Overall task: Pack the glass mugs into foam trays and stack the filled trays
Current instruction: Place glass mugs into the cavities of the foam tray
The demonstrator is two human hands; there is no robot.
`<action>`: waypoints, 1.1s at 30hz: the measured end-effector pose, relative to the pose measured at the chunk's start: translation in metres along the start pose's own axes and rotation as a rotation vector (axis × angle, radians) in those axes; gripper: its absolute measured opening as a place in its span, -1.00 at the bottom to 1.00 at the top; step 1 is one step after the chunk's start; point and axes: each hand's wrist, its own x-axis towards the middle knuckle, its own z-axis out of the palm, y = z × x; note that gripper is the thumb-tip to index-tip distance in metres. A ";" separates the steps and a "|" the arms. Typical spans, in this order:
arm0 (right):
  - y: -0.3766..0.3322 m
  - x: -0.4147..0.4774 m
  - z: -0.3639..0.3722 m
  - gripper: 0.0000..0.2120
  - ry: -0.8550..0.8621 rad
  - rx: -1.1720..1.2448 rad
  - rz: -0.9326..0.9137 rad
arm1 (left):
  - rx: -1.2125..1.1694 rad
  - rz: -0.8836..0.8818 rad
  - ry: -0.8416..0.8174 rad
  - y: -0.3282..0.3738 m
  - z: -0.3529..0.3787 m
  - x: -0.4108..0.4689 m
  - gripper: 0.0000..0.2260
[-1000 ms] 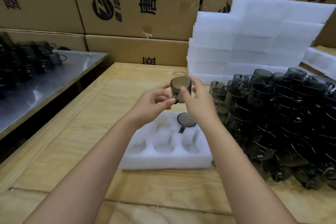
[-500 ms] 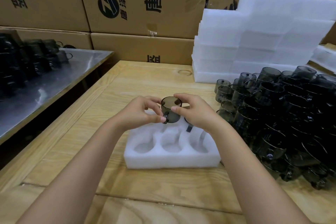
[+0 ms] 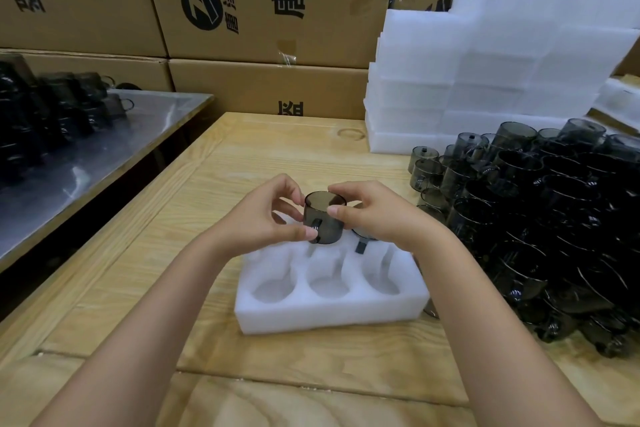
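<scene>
Hovering over the back row of the white foam tray [image 3: 329, 314], a smoky glass mug [image 3: 327, 220] stands upright between both hands: the left hand [image 3: 263, 222] pinches its near wall beside the handle, while the right hand [image 3: 377, 218] curls its fingers [image 3: 337, 211] round the rim. A second mug [image 3: 362, 243] (mostly hidden by the right hand) sits in a back pocket. The tray rests on the wooden surface [image 3: 194, 253], near the heaped mugs [image 3: 554, 218] on the right.

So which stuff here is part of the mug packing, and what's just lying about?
In the job: held mug, left hand, right hand, foam tray, mug pile, foam stack.
Lying about: cardboard boxes, steel table, blurred dark glassware on it.
</scene>
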 end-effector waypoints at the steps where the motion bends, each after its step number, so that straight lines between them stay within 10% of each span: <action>1: 0.001 0.000 0.001 -0.53 -0.006 -0.008 -0.001 | -0.012 -0.001 0.001 -0.002 0.002 -0.002 -0.61; 14: 0.006 0.000 0.012 -0.59 0.051 -0.173 -0.015 | 0.173 0.020 -0.006 -0.018 0.008 0.004 -0.36; 28: -0.008 0.005 0.018 -0.73 0.034 -0.397 0.105 | -0.026 -0.041 -0.098 -0.028 0.001 0.019 -0.67; 33: -0.020 0.032 0.021 -0.54 0.130 -0.331 0.152 | 0.124 0.019 0.244 -0.019 0.008 0.040 -0.74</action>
